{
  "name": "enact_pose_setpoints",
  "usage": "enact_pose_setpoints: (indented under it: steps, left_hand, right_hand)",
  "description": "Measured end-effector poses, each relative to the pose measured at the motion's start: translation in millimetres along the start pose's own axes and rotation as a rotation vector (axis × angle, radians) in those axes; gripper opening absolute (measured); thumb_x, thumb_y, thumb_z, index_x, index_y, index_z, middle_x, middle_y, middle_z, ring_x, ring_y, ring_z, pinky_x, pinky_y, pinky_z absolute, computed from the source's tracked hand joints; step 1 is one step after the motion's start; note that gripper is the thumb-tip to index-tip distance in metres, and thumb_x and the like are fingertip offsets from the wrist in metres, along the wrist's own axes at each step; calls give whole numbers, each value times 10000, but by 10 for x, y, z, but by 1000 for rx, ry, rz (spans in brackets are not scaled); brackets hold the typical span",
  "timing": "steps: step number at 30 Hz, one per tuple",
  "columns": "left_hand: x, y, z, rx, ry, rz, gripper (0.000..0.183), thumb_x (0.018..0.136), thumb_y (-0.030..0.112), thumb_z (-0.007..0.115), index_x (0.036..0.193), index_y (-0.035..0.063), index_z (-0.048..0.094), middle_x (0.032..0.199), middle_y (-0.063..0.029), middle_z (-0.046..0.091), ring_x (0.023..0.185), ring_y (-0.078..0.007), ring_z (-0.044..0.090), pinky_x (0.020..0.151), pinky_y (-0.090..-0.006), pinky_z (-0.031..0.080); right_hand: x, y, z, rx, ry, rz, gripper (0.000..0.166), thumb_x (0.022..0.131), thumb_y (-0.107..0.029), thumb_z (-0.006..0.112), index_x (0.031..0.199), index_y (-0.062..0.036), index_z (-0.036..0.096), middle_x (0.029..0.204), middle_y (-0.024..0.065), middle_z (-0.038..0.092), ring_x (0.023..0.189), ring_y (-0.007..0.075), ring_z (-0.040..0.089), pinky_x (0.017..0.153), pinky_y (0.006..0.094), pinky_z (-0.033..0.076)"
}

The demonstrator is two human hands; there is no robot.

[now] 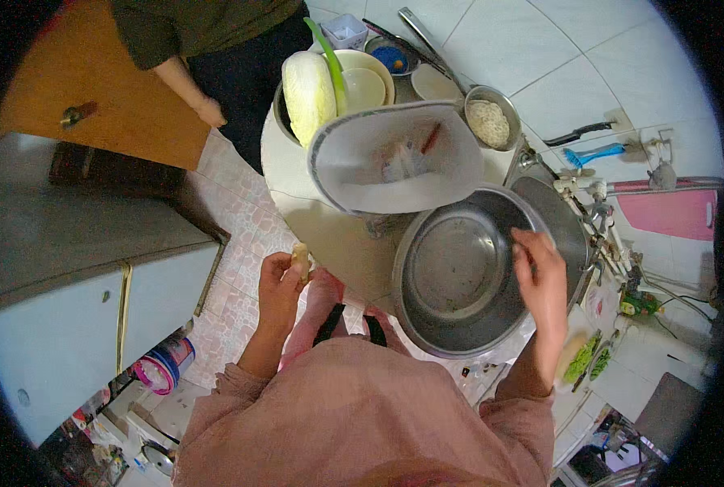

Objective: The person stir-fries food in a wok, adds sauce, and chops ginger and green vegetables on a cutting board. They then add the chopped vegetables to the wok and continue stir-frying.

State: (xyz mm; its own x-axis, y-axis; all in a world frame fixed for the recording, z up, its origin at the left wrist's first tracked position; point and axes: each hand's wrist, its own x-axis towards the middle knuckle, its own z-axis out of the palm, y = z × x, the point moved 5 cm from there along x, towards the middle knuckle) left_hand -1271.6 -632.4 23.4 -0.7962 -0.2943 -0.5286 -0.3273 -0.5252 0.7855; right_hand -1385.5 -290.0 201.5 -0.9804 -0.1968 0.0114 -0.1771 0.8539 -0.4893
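My left hand (281, 281) holds a small pale yellowish piece (301, 262), perhaps peeled ginger, upright between thumb and fingers, left of the round table (337, 237). Over the right side of a large grey metal basin (453, 268) is my right hand (538, 268), fingers bent and thumb near them; whether it pinches something small cannot be told. The basin holds no visible food, only small specks on its bottom. Beyond it stands a whitish translucent plastic bin (392, 158) with a reddish stick-like thing and pale scraps inside.
A napa cabbage (309, 94), a green onion (332, 61), bowls (365, 88) and a metal pot of pale food (490, 119) stand at the back. Another person (215, 67) stands at the upper left. The sink (563, 225) and taps lie right; chopped greens (583, 359) lie lower right.
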Motion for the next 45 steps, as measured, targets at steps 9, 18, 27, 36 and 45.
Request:
enact_pose_setpoints:
  steps: [9,18,27,36,45]
  left_hand:
    - [767,397,-345,-8,-11,-148,241,873,105,580,1041,32,424,992,-89,483,887,-169,551,832,-357,508]
    - [1139,598,-206,117,-94,-208,198,878,85,557,1027,45,433,999,-76,506,907,-165,552,843,-366,505]
    - [1200,539,-35,319,-167,-229,239,871,139,595,1018,34,440,958,-54,521,864,-123,529,727,-265,461]
    - [782,405,58,398,-169,-206,309,859,128,586,1069,-8,403,1035,-124,490,929,-195,537,873,-373,491]
    - [-352,-242,518,483,-516,-375,253,854,118,562,1066,51,441,1075,-135,544,970,-244,570,841,-398,498]
  right_hand:
    - [1688,-537,494,27,14,-197,414,789,-61,577,1197,-87,511,1105,141,570,950,303,569,775,345,475]
    - [1142,-558,875,-151,-300,-192,115,672,-67,611,781,-68,576,782,79,535,794,281,537,725,393,434]
    - [1012,-496,527,-118,94,-211,171,656,-132,658,825,-110,649,884,63,567,867,266,536,766,371,415]
    - [1208,-491,338,-17,492,-297,425,734,-57,595,1154,-56,531,1103,172,546,1041,350,491,868,422,410]
    - [-1370,237,-488,-41,672,154,296,753,-55,603,1048,-75,615,919,112,572,871,288,547,754,357,442]
